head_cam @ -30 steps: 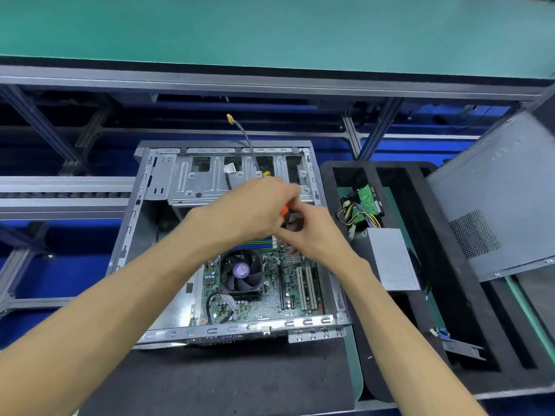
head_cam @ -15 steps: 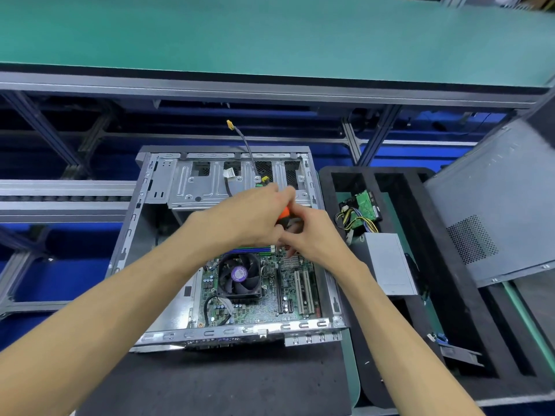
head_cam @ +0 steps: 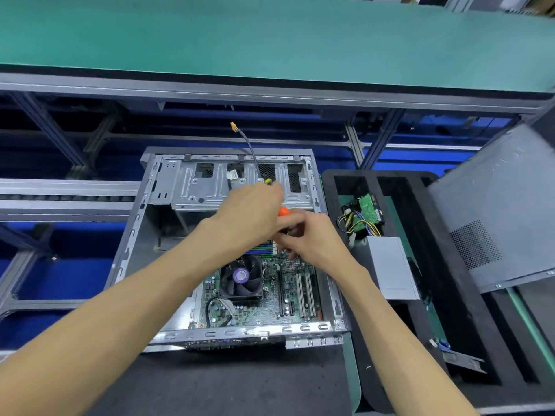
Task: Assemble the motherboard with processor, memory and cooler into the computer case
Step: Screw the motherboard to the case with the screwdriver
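Motherboard (head_cam: 264, 298), a green printed circuit board carrying a black square cooler fan with a purple hub (head_cam: 241, 277) and blue and green memory sticks (head_cam: 260, 249), lies flat on the floor of the open grey sheet-metal computer case (head_cam: 144, 223), in the half of the case nearest the person. Both hands meet above the board's far edge, just beyond the fan. The left hand (head_cam: 249, 217) has its fingers curled round an orange-handled screwdriver (head_cam: 283, 211), of which only a bit of handle shows between the hands. The right hand (head_cam: 309, 238) sits against it on the side away from the fan, fingers bent in towards the shaft; what it pinches there is hidden, so I cannot tell whether it holds a screw or only steadies the tool.

The step looks like driving a mounting screw at that far edge of the motherboard. To do it well, the tool should stand square to the board, the tip seated fully before turning, pressure kept light so it cannot slip onto the components beside the fan, and the loose grey cable with a yellow plug (head_cam: 250, 145) rising beyond the hands kept out of the way
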`<state>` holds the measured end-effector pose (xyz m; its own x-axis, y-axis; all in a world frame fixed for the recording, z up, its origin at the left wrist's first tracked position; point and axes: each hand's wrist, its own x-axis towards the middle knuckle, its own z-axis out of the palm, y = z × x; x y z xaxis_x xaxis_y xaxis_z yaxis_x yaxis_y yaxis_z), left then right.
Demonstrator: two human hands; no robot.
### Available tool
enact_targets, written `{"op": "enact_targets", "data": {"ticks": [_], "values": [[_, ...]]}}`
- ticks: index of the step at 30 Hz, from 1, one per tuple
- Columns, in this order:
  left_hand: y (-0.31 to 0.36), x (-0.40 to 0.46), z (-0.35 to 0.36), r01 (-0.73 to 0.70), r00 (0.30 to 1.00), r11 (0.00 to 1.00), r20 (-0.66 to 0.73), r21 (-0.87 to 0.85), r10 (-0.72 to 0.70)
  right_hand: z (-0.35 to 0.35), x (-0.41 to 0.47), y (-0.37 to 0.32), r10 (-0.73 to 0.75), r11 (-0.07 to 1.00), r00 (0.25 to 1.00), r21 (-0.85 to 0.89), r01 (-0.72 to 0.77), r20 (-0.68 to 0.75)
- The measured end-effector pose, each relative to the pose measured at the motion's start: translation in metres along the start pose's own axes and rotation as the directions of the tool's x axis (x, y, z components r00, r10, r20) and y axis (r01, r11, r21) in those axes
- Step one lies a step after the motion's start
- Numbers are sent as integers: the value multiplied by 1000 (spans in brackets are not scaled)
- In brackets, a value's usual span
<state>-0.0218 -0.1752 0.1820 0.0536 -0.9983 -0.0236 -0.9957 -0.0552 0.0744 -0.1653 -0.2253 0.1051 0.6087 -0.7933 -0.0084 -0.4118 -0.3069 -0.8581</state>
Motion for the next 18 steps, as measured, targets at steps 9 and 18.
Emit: {"op": "enact_targets", "data": {"ticks": [9, 18], "values": [[4, 0, -6, -113, 985, 987, 115, -111, 126, 0, 0, -1, 36, 999, 999, 28, -37, 34], [-2, 5, -5, -248, 933, 940, 204, -234, 297, -3, 0, 2, 45, 992, 998, 113, -50, 46]]}}
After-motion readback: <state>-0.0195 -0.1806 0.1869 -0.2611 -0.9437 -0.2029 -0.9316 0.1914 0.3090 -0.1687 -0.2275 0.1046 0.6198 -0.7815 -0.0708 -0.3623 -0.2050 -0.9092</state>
